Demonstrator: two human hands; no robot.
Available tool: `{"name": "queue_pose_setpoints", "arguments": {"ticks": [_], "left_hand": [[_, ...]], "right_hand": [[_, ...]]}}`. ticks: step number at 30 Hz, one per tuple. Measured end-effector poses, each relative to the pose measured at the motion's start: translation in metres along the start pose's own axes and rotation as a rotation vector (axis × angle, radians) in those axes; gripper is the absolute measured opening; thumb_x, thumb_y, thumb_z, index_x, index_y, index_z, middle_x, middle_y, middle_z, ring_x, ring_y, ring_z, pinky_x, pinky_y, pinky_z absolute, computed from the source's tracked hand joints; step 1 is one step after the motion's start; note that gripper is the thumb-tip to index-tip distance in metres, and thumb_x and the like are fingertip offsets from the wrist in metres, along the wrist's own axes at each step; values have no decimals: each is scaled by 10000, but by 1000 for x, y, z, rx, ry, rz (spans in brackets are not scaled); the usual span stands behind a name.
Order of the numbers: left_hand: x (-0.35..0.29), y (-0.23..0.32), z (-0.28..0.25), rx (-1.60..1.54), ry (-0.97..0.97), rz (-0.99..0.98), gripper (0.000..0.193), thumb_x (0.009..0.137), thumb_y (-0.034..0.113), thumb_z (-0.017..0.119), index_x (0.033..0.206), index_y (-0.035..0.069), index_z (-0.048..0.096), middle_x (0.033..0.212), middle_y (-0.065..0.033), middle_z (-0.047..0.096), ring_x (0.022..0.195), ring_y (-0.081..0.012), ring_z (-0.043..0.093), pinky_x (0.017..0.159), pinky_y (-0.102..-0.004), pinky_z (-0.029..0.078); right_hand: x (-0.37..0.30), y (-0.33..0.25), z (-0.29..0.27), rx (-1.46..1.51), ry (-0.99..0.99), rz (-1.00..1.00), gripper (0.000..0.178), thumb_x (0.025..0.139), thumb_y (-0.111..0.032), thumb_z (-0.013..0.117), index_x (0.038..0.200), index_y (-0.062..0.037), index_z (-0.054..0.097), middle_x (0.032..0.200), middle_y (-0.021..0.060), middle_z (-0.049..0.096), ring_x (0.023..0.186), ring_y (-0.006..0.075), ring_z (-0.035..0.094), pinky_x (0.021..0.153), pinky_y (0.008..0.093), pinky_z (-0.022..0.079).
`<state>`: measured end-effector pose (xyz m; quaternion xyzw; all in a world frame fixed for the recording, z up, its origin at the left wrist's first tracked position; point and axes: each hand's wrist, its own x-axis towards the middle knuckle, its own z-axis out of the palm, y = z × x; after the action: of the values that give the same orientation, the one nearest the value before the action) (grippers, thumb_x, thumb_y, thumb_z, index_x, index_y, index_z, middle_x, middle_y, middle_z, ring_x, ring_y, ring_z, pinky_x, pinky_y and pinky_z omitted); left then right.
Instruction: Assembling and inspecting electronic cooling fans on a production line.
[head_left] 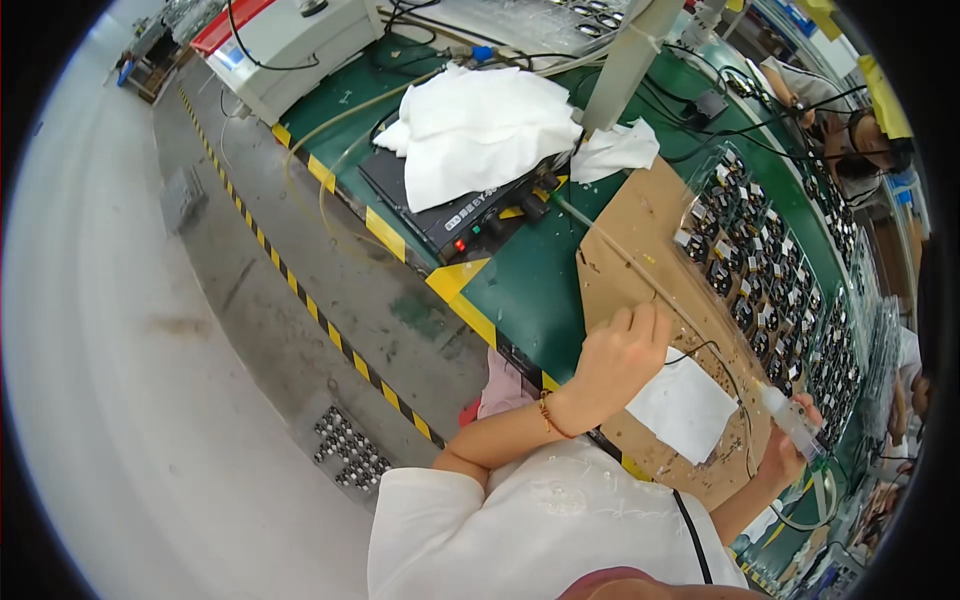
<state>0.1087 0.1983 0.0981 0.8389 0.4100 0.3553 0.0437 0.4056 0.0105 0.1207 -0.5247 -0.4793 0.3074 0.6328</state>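
My left hand hovers over the brown cardboard sheet, its fingers bent and pressed together. Whatever they may pinch is too small to make out. My right hand, at the right edge of the cardboard, is closed around a clear dispensing syringe with a whitish end, tilted. Between the hands lies a white cloth on the cardboard, with a thin dark cable looping across its upper edge. Beyond it, a clear tray holds several small round black parts with white labels.
A black control box with a lit red button sits on the green table, half covered by a pile of white cloths. A pale post rises behind it. A white machine stands far left. Other people sit across the table at right.
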Motion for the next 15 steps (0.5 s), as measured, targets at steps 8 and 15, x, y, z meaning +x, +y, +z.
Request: {"name": "queue_pose_setpoints", "arguments": {"ticks": [8, 15], "left_hand": [[-5, -10, -6, -69, 39, 0, 243, 631, 32, 593, 872, 8, 569, 736, -54, 498, 606, -160, 511, 478, -244, 438], [-8, -10, -7, -28, 58, 23, 302, 661, 57, 608, 953, -20, 595, 747, -46, 513, 625, -133, 503, 482, -216, 432]], "right_hand": [[8, -3, 10, 49, -29, 4, 635, 744, -251, 723, 1303, -109, 457, 1289, 107, 398, 1201, 229, 395, 973, 396, 343], [7, 1, 10, 76, 4, 67, 673, 743, -250, 737, 1315, -77, 429, 1280, 108, 417, 1203, 226, 404, 985, 394, 356]]}}
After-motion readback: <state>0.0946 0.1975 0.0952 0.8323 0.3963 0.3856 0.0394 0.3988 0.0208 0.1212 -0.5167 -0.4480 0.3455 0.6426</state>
